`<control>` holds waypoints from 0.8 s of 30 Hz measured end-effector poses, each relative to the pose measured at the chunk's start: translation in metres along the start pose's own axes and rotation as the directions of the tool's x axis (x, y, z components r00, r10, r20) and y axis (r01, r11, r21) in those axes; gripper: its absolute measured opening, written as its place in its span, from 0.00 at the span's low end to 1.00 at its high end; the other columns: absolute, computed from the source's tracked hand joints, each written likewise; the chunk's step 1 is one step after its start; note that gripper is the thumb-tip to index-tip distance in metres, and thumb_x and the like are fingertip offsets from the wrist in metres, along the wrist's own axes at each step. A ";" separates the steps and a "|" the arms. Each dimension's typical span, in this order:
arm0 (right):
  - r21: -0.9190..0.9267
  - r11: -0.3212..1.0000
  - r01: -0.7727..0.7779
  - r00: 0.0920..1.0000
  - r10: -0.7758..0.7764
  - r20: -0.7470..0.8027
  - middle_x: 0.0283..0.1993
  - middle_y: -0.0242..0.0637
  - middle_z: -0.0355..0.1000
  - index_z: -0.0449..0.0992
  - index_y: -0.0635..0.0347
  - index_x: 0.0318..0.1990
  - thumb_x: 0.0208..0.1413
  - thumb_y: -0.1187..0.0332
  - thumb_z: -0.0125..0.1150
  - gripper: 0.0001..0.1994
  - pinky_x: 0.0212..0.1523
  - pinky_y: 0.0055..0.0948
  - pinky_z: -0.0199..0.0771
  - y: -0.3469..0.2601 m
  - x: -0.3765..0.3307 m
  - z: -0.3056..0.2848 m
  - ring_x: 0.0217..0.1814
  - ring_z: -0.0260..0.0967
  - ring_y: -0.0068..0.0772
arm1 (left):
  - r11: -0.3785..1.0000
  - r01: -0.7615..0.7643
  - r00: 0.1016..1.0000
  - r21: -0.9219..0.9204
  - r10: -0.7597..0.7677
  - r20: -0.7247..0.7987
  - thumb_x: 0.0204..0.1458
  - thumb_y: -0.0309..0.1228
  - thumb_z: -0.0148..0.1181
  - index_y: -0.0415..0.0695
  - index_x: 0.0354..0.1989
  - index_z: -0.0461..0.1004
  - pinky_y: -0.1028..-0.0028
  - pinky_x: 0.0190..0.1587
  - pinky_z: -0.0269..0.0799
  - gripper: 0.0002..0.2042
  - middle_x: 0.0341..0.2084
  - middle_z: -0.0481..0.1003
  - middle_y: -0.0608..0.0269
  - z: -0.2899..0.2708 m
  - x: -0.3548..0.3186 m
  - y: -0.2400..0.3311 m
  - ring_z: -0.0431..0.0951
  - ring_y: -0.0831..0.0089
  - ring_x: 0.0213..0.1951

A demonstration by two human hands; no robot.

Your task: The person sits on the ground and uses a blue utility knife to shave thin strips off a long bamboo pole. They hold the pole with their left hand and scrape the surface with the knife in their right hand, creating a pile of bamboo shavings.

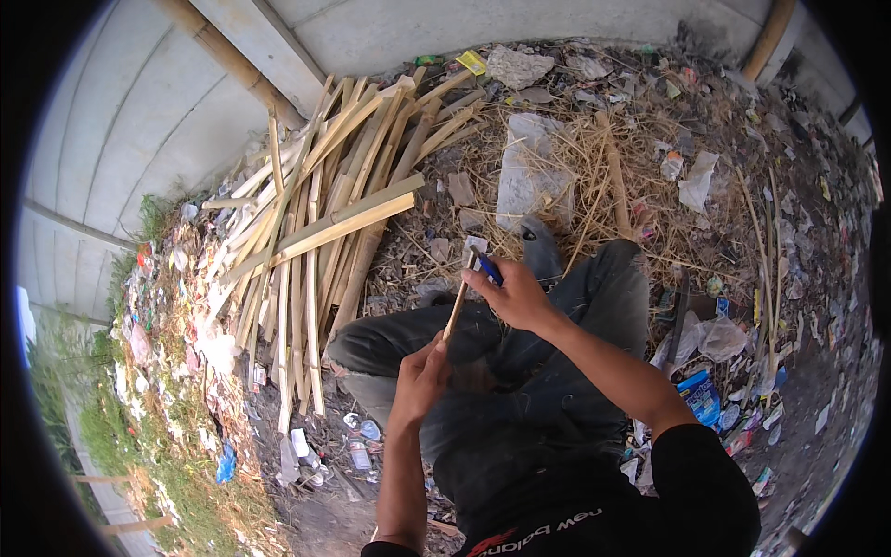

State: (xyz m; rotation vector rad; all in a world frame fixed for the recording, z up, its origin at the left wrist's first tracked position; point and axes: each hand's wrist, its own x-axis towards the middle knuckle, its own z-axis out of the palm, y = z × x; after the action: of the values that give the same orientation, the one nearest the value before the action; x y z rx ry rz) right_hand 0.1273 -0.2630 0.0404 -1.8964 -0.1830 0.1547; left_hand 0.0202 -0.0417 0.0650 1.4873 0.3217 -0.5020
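Note:
A short, narrow bamboo strip (456, 314) stands slanted above my lap. My left hand (423, 381) is closed around its lower end. At the strip's upper end is my right hand (513, 293), closed on a small blue-handled cutter (489, 268). The thumb side of that hand lies against the strip, and a dark tip shows beside the strip's top; the fingers partly hide the cutter. Both hands are over my crossed legs in dark trousers (418, 339).
A large heap of split bamboo strips (320, 227) lies to the left, near a pale wall (121, 139). Ahead are thin shavings (580, 195) around a whitish sack (534, 167). Plastic litter and a blue packet (699, 399) lie on the right; long thin sticks (768, 269) are farther right.

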 end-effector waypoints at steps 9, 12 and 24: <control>-0.451 0.861 0.235 0.957 -0.125 0.261 0.20 0.51 0.75 0.81 0.62 0.36 0.71 0.40 0.51 0.30 0.28 0.53 0.76 -0.019 -0.042 0.015 0.25 0.78 0.59 | 0.998 -0.044 0.999 0.041 0.044 -0.003 0.75 0.41 0.52 0.37 0.70 0.71 0.81 0.23 0.52 0.24 0.20 0.59 0.83 -0.004 0.008 0.000 0.56 0.91 0.22; -0.495 0.820 0.288 0.950 -0.178 0.258 0.21 0.52 0.76 0.81 0.60 0.33 0.71 0.40 0.51 0.30 0.29 0.53 0.77 -0.017 -0.030 0.016 0.26 0.78 0.61 | 0.992 -0.108 0.992 0.063 0.112 -0.057 0.75 0.41 0.52 0.37 0.69 0.72 0.82 0.22 0.51 0.23 0.20 0.59 0.84 -0.004 0.013 -0.008 0.56 0.92 0.21; -0.548 0.795 0.260 0.965 -0.201 0.167 0.18 0.50 0.74 0.79 0.62 0.31 0.71 0.40 0.53 0.31 0.26 0.54 0.76 -0.012 0.001 0.001 0.23 0.77 0.61 | 0.991 -0.060 0.996 0.120 0.068 -0.065 0.75 0.43 0.51 0.36 0.68 0.73 0.82 0.22 0.50 0.24 0.20 0.61 0.82 -0.011 0.013 -0.009 0.57 0.91 0.22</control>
State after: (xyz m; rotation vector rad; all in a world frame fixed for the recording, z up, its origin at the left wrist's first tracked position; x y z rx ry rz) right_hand 0.1271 -0.2581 0.0515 -2.4416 -0.5841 0.0257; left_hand 0.0280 -0.0323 0.0505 1.6276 0.3019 -0.4251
